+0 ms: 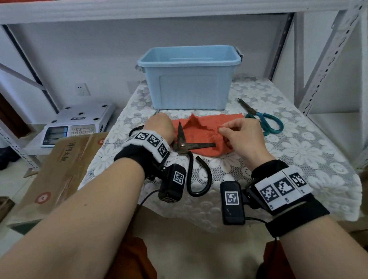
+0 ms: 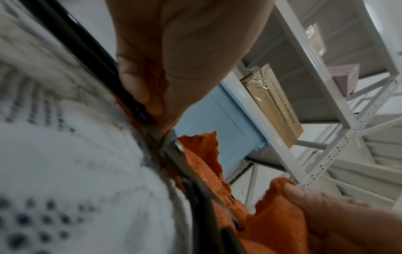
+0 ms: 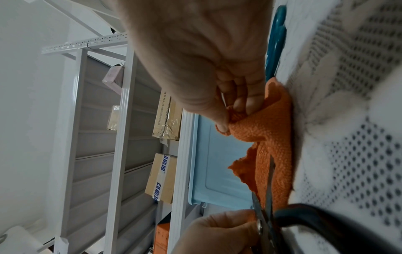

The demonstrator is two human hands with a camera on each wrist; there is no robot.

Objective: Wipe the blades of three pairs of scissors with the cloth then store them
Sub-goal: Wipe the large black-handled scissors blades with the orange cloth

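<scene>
Black-handled scissors (image 1: 186,148) lie open on orange cloth (image 1: 202,136), centre of table, near side of blue bin (image 1: 189,79). L hand (image 1: 160,127) grips one handle; R hand (image 1: 242,136) pinches cloth edge. Teal scissors (image 1: 263,119) far right.

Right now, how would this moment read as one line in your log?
step: wiping | left hand: holds black scissors, blades open on cloth | right hand: pinches cloth edge | teal scissors: untouched

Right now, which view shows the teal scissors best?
The head view: the teal scissors lie whole on the table, right of the cloth, blades toward the bin. The right wrist view catches only their handle. The left wrist view doesn't show them.
</scene>
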